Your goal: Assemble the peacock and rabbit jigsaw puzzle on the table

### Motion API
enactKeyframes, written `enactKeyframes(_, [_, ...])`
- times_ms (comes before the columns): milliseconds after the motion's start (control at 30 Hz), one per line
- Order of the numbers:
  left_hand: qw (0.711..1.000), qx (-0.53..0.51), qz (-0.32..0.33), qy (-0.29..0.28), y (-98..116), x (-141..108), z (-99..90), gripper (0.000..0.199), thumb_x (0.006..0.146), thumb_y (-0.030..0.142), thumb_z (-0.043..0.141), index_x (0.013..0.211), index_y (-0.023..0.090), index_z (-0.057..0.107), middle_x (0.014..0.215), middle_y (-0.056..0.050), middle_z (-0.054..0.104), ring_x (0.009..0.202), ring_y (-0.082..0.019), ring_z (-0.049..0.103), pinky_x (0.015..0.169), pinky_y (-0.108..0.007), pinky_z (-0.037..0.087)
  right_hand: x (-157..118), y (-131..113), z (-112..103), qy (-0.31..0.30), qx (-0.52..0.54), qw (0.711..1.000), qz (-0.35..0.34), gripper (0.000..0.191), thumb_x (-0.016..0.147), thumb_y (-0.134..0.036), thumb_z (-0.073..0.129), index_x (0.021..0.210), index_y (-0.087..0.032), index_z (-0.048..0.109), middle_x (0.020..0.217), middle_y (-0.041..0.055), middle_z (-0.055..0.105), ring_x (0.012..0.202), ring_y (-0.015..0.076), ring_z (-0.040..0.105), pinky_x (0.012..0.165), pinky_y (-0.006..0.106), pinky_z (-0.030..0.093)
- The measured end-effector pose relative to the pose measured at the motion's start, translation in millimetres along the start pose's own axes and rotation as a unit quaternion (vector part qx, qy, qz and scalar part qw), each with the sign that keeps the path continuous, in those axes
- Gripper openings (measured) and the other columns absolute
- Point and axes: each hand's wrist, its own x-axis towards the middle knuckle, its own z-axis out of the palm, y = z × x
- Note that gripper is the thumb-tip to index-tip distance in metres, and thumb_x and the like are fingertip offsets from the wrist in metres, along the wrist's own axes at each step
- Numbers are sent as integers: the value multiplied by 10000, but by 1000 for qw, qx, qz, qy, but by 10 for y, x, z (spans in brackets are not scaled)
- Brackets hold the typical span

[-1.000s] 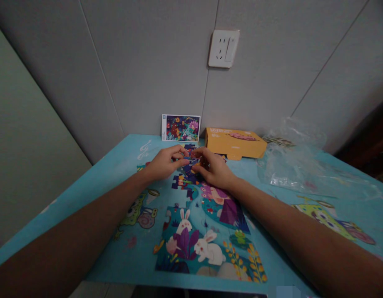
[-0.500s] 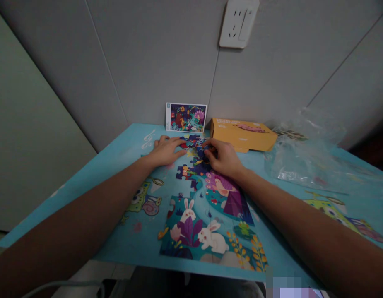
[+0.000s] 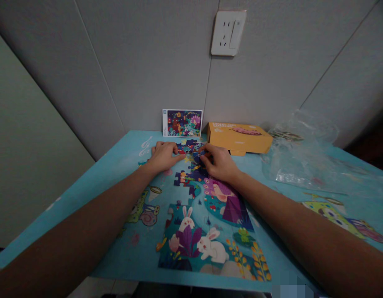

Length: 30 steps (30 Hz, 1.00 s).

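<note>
A partly joined jigsaw puzzle [image 3: 206,223] lies on the table, with white rabbits, a frog and a pink bird on it. My right hand [image 3: 220,163] is at its far end, thumb and forefinger pinched on a dark blue puzzle piece [image 3: 196,157]. The fingertips partly hide that piece. To the left, my left hand [image 3: 165,157] rests with thumb and forefinger apart, beside several loose puzzle pieces [image 3: 186,146] in red and dark blue. A picture card [image 3: 182,123] of the whole scene leans against the wall behind the hands.
A yellow box [image 3: 239,138] lies at the back right. Crumpled clear plastic bags [image 3: 303,161] spread to its right. The light blue table cover [image 3: 101,182] has cartoon prints. On the grey wall is a white socket [image 3: 228,33].
The view has tilted up a little. My left hand has drawn slightly back from the pieces, its fingers more bent. My right hand keeps its pinch in nearly the same spot.
</note>
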Motion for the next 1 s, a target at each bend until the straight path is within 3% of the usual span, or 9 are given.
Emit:
enactKeyframes(367, [999, -35, -2, 21, 68, 11, 24, 387, 745, 427, 682, 1047, 217, 563, 1089, -95, 651, 1099, -337, 512, 922, -463, 394, 15, -33, 28, 2, -15, 1000, -13, 183, 831, -219, 520, 972, -162, 623, 801, 73, 690, 732, 217, 629, 681, 290, 438])
enactKeyframes(567, [990, -139, 7, 31, 5, 13, -12, 548, 685, 368, 746, 1152, 169, 540, 1039, -96, 647, 940, -242, 619, 862, -363, 470, -1, 10, 25, 7, -1, 1000, 12, 200, 839, -237, 520, 991, -161, 625, 787, 71, 692, 711, 212, 635, 669, 292, 442])
enactKeyframes(733, [977, -189, 7, 98, -34, -13, -81, 551, 692, 334, 750, 1173, 177, 532, 1080, -76, 625, 912, -208, 625, 842, -347, 501, 2, 13, 3, 42, -7, 997, 70, 197, 823, -240, 541, 975, -159, 636, 783, 70, 689, 708, 210, 631, 674, 298, 437])
enactKeyframes(833, [961, -214, 100, 143, 41, -64, -106, 526, 708, 298, 756, 1172, 189, 534, 1138, -69, 615, 934, -192, 619, 871, -352, 505, -2, -13, 0, 61, 21, 993, 100, 207, 829, -261, 546, 988, -158, 632, 751, 53, 675, 659, 187, 602, 643, 283, 422])
enactKeyframes(933, [940, -215, 236, 118, 177, -133, -98, 520, 728, 313, 761, 1182, 186, 542, 1170, -82, 611, 1024, -208, 602, 894, -342, 504, -15, -25, 19, 63, 91, 989, 100, 232, 867, -309, 529, 1031, -168, 614, 720, 27, 656, 635, 168, 583, 615, 267, 409])
enactKeyframes(1000, [929, -222, 278, 105, 250, -165, -79, 507, 749, 337, 749, 1189, 186, 546, 1160, -83, 619, 1019, -205, 608, 879, -334, 514, -22, -19, 43, 56, 144, 984, 87, 251, 899, -346, 501, 1057, -180, 602, 716, 14, 644, 637, 158, 579, 606, 257, 407])
